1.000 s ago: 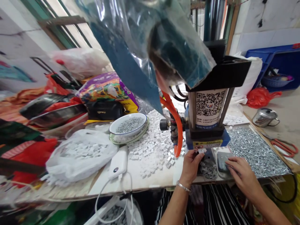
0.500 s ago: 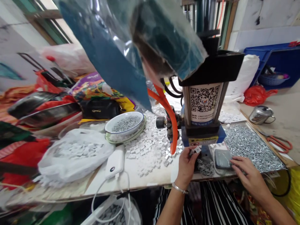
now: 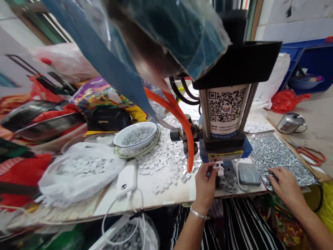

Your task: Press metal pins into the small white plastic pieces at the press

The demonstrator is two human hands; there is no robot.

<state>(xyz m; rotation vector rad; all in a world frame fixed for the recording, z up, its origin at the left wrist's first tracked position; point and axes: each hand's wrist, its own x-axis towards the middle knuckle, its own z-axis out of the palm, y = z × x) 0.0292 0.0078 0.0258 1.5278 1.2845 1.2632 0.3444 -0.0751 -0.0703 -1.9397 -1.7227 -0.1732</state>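
Head view: left hand [image 3: 205, 187] pinches a small white plastic block [image 3: 220, 169], seemingly light and stiff, best held by its edges, at the base of a pneumatic press [image 3: 226, 118]; right hand [image 3: 286, 185], well apart, sits among loose steel screws [image 3: 275, 156] in a shallow tray [image 3: 260, 132] at lower right.

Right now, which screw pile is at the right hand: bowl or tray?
The flat tray of loose screws, right of the press: the right hand is on it. The white bowl of screws sits left of the press.
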